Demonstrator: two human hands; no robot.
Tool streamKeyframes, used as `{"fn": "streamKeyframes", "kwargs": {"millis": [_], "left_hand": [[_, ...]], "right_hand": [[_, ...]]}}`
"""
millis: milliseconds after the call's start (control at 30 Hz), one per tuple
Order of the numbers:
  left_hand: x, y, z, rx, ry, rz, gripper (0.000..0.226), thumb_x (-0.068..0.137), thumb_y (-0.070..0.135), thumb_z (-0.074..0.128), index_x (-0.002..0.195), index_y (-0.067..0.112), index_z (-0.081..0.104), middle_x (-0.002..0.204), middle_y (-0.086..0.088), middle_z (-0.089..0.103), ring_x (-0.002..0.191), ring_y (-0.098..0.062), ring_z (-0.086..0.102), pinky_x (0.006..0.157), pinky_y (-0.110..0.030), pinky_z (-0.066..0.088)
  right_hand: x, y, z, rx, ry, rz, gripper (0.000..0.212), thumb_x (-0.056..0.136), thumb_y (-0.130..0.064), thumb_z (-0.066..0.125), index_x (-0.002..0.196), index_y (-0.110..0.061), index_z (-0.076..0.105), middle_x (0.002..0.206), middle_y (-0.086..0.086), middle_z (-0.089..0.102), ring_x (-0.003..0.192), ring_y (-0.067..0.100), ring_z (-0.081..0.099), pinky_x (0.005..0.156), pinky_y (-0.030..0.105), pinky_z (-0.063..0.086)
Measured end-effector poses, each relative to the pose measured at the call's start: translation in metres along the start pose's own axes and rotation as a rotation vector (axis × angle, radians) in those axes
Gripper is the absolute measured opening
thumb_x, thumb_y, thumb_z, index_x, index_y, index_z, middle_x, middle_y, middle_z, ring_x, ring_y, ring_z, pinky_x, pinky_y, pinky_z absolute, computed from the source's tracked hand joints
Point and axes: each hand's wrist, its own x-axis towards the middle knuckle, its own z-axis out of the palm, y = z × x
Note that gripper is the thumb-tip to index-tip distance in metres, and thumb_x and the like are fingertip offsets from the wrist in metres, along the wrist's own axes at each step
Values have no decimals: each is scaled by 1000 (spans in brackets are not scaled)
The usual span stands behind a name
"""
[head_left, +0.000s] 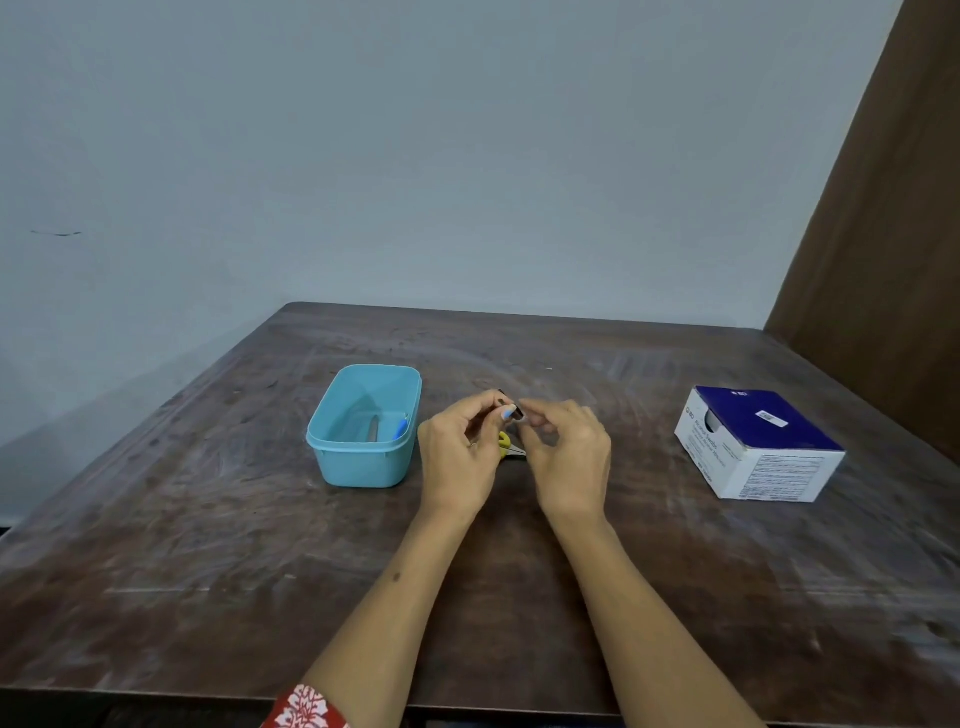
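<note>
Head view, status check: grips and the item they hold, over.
Left grip and right grip pinch small blue-and-dark item. Yellow-handled metal scissors on brown wooden table beneath. Teal plastic tub left, apart.

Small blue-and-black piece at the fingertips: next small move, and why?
Probably hold the small piece steady with the left hand and tug its free end with the right hand. The left pinches it above the table, and the right closes on its other end. The piece is too small to identify.
</note>
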Motion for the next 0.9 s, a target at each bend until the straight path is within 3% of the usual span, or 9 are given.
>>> {"fn": "streamKeyframes", "kwargs": {"millis": [267,400,533,700,900], "left_hand": [[-1,4,-2,64,-36,163,14,83,0,63,90,8,72,82,9,67,77,12,59,68,-7,47],[0,3,-3,75,-44,187,15,83,-1,62,91,8,71,84,7,68,80,5,61,70,-6,46],[-1,4,-4,108,-105,238,16,81,-5,60,87,6,70,80,4,68,79,-7,62,69,-14,50],[1,3,-7,154,-133,259,16,81,-5,60,88,6,69,83,-3,70,81,-9,61,71,-16,49],[1,5,-9,173,-151,297,16,80,-7,60,87,5,68,80,-3,69,78,-8,60,69,-17,49]], "right_hand": [[-1,1,0,-11,3,38,19,71,-4,77,87,-13,74,81,4,72,80,26,62,73,45,53],[-1,-5,-1,36,8,50,30,71,-4,76,97,-19,71,84,-3,72,80,17,66,76,42,55],[-2,-6,-3,61,-50,160,34,74,-8,76,102,-22,62,81,-9,69,76,13,66,75,40,55],[-1,-12,-8,117,-99,142,47,76,-10,75,112,-21,47,85,-7,69,78,10,66,74,31,53],[-2,-8,-6,71,-120,180,46,76,-10,75,108,-21,42,76,-11,63,73,15,66,72,41,55]]}}
